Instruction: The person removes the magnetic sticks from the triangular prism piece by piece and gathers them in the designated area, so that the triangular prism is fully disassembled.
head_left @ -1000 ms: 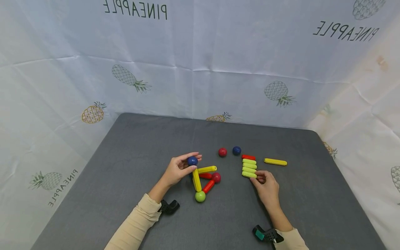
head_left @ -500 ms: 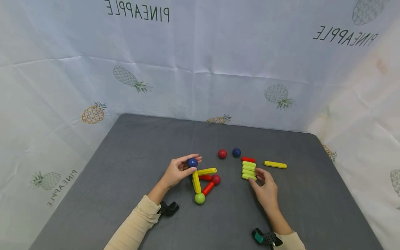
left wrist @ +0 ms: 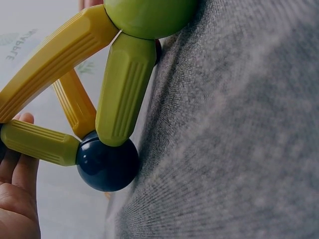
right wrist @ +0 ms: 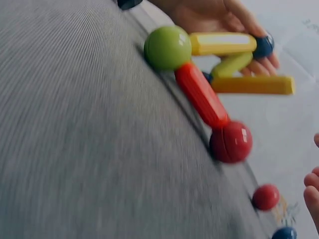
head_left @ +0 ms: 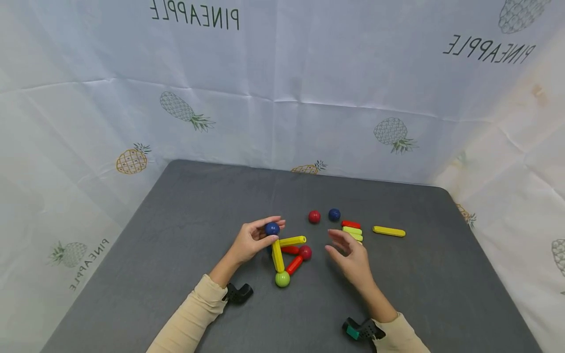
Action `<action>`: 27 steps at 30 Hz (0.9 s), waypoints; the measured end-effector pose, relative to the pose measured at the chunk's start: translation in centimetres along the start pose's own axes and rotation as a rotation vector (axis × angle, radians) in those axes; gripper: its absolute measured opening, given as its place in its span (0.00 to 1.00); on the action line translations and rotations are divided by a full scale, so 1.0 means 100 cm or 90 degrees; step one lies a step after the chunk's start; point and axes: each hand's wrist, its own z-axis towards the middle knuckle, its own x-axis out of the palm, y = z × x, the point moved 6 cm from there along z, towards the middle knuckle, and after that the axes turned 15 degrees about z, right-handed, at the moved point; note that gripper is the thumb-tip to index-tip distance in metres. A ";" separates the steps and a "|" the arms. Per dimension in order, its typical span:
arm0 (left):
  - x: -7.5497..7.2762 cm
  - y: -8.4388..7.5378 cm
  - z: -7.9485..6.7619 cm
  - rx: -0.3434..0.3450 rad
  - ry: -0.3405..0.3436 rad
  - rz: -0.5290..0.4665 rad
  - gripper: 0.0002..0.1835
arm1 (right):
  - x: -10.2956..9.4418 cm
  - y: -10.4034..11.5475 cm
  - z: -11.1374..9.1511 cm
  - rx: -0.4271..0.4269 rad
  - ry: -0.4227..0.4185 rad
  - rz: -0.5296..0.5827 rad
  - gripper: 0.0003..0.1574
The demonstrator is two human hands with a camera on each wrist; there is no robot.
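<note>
1. Right hand (head_left: 350,257) has shifted from lime rods (head_left: 352,230) toward the frame (head_left: 278,257); fingers spread.
2. Left hand (head_left: 249,242) pinches blue ball (head_left: 272,228) atop frame, which stands on table (head_left: 220,196).
3. Slackened pinch could topple it.

The person's left arm (head_left: 190,314) reaches forward and inward, the left hand (head_left: 250,241) gripping between thumb and fingers. The right arm (head_left: 381,305) slants inward, the right hand (head_left: 354,257) loosely curved, thumb and fingers apart.
</note>
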 end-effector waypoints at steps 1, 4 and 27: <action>0.000 0.000 0.000 0.003 0.000 -0.001 0.25 | 0.005 0.001 0.002 -0.002 0.015 0.012 0.26; 0.000 0.001 0.000 0.009 -0.001 0.007 0.24 | 0.020 0.007 0.005 -0.010 0.062 0.052 0.25; 0.001 -0.002 0.000 0.023 0.005 0.017 0.24 | 0.067 0.047 0.013 -0.027 0.124 0.016 0.13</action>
